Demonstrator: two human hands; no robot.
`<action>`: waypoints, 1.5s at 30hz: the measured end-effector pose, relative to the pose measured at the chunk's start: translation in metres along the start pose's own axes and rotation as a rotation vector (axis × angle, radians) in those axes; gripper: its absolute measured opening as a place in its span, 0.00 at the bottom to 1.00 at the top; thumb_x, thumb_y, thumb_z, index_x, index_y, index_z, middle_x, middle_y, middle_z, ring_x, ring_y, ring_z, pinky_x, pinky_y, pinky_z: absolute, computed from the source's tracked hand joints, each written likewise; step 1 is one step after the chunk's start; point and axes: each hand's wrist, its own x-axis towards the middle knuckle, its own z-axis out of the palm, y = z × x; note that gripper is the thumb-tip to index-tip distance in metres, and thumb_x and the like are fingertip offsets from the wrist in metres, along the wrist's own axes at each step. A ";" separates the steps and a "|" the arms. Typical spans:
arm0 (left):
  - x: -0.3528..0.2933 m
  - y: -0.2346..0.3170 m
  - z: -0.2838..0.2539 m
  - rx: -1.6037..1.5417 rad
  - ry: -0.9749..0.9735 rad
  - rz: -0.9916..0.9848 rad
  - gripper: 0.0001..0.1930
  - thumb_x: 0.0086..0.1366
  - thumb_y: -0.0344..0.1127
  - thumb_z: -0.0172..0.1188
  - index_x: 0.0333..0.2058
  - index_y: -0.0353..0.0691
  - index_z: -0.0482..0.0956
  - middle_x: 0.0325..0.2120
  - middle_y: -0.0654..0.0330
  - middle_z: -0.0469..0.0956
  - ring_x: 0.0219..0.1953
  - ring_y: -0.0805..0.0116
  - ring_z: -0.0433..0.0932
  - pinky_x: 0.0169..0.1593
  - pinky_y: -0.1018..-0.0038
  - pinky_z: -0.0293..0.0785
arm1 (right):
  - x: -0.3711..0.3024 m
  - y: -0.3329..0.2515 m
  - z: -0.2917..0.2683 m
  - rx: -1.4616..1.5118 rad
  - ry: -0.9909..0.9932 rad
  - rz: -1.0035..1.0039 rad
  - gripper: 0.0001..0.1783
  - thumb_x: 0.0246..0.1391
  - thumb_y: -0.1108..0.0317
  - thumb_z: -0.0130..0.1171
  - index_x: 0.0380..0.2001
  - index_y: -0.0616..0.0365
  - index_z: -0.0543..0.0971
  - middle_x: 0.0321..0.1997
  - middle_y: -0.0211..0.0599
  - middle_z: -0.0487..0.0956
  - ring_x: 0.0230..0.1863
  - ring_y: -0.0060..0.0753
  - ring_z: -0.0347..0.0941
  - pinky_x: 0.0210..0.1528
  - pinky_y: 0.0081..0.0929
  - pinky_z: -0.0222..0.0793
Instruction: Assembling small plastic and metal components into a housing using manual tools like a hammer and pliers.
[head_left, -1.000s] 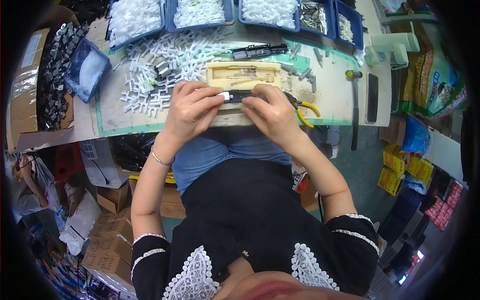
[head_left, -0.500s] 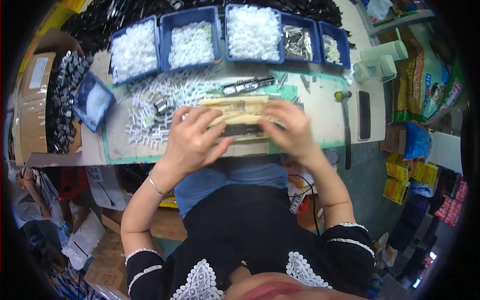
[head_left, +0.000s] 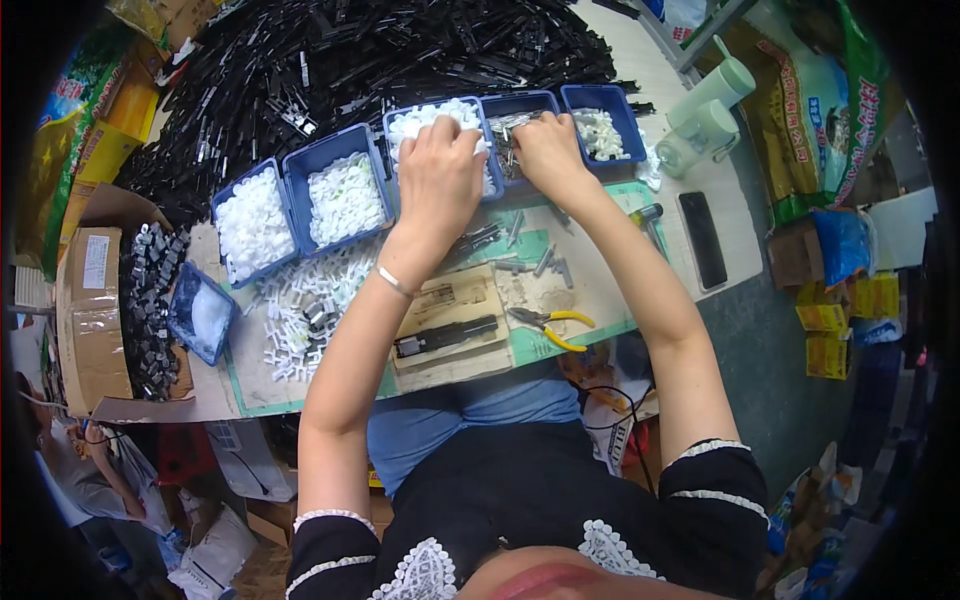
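My left hand (head_left: 440, 172) reaches into a blue bin of white plastic pieces (head_left: 408, 122), its fingers bent down and the fingertips hidden. To its right, my right hand (head_left: 550, 155) dips curled fingers into a blue bin of shiny metal pieces (head_left: 503, 145); what the fingertips hold does not show. Near the table's front edge lies a wooden fixture (head_left: 470, 292), with a black slender part (head_left: 447, 336) resting along its near side. Pliers with yellow handles (head_left: 552, 322) lie just right of the fixture.
More blue bins of white pieces (head_left: 255, 222) stand in the row. A heap of black parts (head_left: 380, 60) covers the back. Branched white pieces (head_left: 292, 335) lie at left, beside a carton of metal clips (head_left: 150, 310). At right are a phone (head_left: 703, 242) and a green bottle (head_left: 698, 138).
Both hands have left the wooden fixture and moved away from me into the bins. The fixture and black part are uncovered, and the pliers now show. The whole view has shifted.
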 end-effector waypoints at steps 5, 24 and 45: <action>0.023 -0.002 0.018 0.186 -0.159 0.112 0.03 0.42 0.27 0.58 0.20 0.39 0.77 0.28 0.58 0.70 0.35 0.62 0.70 0.39 0.69 0.62 | 0.004 -0.005 -0.007 -0.050 -0.057 -0.054 0.03 0.38 0.72 0.55 0.19 0.55 0.78 0.22 0.42 0.78 0.34 0.42 0.73 0.40 0.36 0.60; -0.075 -0.012 -0.056 -1.414 0.085 -0.911 0.11 0.61 0.30 0.56 0.40 0.29 0.76 0.31 0.56 0.78 0.32 0.74 0.77 0.38 0.82 0.74 | 0.008 -0.001 0.010 0.347 -0.049 0.122 0.07 0.42 0.70 0.52 0.24 0.58 0.79 0.29 0.51 0.77 0.34 0.52 0.75 0.39 0.43 0.70; -0.175 0.032 -0.093 -1.941 0.180 -1.205 0.08 0.61 0.27 0.56 0.39 0.38 0.72 0.33 0.62 0.75 0.36 0.74 0.75 0.37 0.81 0.71 | -0.107 -0.133 -0.086 1.700 0.016 0.118 0.10 0.45 0.85 0.57 0.26 0.60 0.69 0.31 0.39 0.76 0.34 0.28 0.75 0.38 0.23 0.73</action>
